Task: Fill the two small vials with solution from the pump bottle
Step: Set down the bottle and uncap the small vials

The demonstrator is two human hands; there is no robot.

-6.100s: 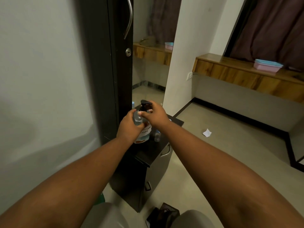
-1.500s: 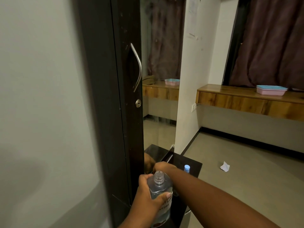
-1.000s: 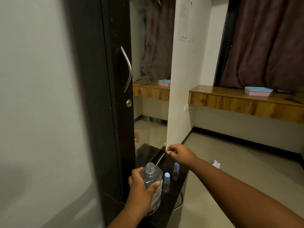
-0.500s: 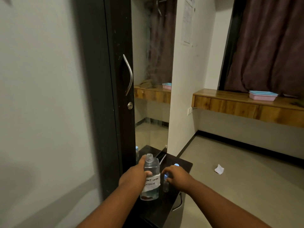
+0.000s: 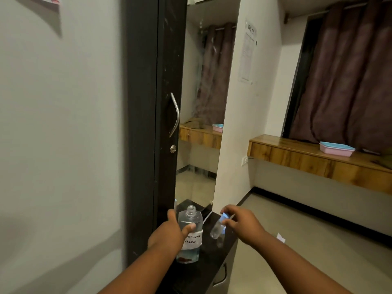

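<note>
- On the left, a big pale wall (image 5: 53,124) fills the view, and a tall black door (image 5: 148,102) with a silver handle (image 5: 175,114) stands just right of it.
- Right of the door is a long mirror (image 5: 203,115), then a white wall with a paper sheet (image 5: 247,54) stuck on it.
- Far right, a dark curtain (image 5: 343,71) hangs over a wooden shelf (image 5: 307,158), and a pink and blue box (image 5: 336,148) sits on the shelf.
- Open grey floor (image 5: 297,225) spreads out to the right, with a small white scrap (image 5: 281,237) lying on it.
- Near the middle, a small black cabinet (image 5: 210,262) stands against the door; its right edge drops to the floor.
- The clear bottle (image 5: 189,234) stands upright on the cabinet top with its neck open and a white label on it.
- The left hand (image 5: 169,232) wraps around the bottle's side, thumb on the front.
- The right hand (image 5: 241,223) pinches a small vial (image 5: 218,227) by its blue cap; it hangs tilted in the air, just right of the bottle.
- Another small vial (image 5: 220,240) stands on the cabinet right under it.
</note>
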